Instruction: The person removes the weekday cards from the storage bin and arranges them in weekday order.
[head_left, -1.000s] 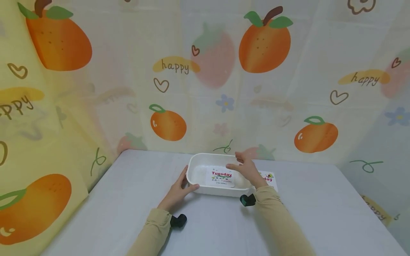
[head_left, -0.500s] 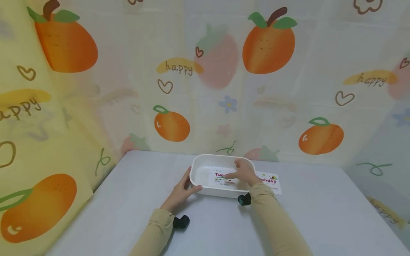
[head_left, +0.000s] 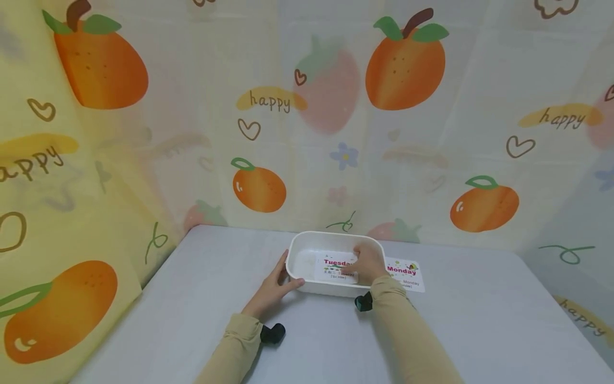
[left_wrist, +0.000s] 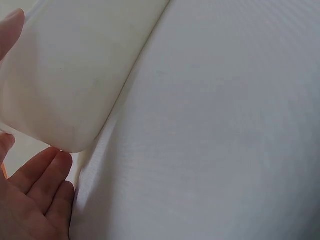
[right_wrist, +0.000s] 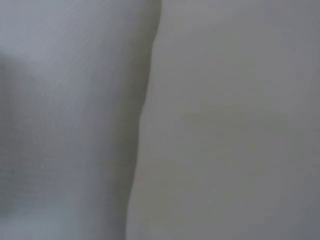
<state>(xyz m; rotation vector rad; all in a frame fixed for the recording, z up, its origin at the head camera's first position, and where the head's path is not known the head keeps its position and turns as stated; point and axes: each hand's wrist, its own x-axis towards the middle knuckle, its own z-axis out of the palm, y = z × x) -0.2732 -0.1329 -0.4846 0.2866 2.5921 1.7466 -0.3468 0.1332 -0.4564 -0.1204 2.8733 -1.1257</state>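
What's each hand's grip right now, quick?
Left hand: holding the white bin by its left end.
Right hand: inside the bin, over the Tuesday card; whether it grips the card can't be told.

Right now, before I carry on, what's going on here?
A person's left hand holds the left end of the white box, thumb at the front rim. The right hand reaches into the box, over the right part of the Tuesday card; I can't tell whether it grips that card. The Monday card lies on the table by the box's right end, partly hidden.
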